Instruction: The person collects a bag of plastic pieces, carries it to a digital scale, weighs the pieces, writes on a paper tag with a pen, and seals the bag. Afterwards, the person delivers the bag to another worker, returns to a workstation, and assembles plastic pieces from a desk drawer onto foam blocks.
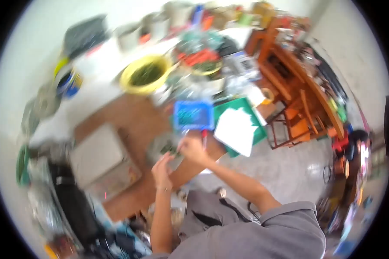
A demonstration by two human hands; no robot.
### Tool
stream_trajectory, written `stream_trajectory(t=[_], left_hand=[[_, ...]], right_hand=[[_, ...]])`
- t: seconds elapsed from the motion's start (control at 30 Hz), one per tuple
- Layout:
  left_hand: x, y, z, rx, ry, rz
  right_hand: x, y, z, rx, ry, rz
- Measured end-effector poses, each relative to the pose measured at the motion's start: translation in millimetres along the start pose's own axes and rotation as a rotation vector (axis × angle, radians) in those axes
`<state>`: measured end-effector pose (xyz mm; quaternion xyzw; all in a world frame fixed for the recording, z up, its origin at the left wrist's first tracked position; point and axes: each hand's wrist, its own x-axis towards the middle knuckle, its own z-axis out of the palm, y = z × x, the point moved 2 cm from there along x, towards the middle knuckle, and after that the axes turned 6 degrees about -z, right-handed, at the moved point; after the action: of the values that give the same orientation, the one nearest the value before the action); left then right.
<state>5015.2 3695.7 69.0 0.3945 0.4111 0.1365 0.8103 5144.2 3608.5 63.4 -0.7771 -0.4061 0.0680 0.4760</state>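
Observation:
Blur from motion softens the whole view. My left hand (161,169) is at the near edge of the brown tabletop, its fingers stretched forward and slightly apart, holding nothing that I can see. Close by on the right, my right hand (192,150) has its fingers bent together; whatever they may hold is hidden. Just beyond both hands lies a pale, see-through round item (158,146), with small dark green pieces (169,149) on or in it. A blue tray (193,102) with teal-green contents stands past my right hand. Beside it is a red pen-like item (204,139).
White sheets (237,129) lie on a green tray (261,134) to the right. A yellow basin (126,80) holds dark green leafy matter. At left rests a pale flat box (97,152). Plastic bags (194,85) crowd the back. A wooden chair (300,113) stands right.

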Motion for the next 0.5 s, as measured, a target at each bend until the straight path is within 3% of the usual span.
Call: stream_trajectory(t=[0.03,0.07,0.1,0.17,0.3,0.37,0.4,0.47,0.5], left_hand=[[-2,3,7,0.036,-0.053,-0.028],[1,-1,13,0.079,-0.128,0.141],[-22,17,36,0.039,-0.133,0.004],[-46,14,50,0.155,-0.199,0.076],[-130,2,101,0.494,-0.267,0.035],[-166,-21,143,0.551,-0.559,0.141],[-134,-66,131,0.820,-0.589,0.452],[-140,-109,159,0.894,-0.706,0.263],[-148,-121,183,0.903,-0.733,0.272]], right_hand=[[-10,9,-1,0.007,-0.086,-0.007],[-19,-11,-17,0.102,-0.131,0.089],[-29,-24,-30,0.282,-0.095,0.025],[-49,-51,-63,0.369,-0.192,0.085],[-104,-63,-138,0.441,-0.116,0.189],[-140,-54,-173,0.546,-0.071,0.187],[-160,-56,-196,0.577,-0.033,0.147],[-206,-24,-216,0.570,0.007,0.131],[-230,-4,-231,0.639,0.057,0.158]])
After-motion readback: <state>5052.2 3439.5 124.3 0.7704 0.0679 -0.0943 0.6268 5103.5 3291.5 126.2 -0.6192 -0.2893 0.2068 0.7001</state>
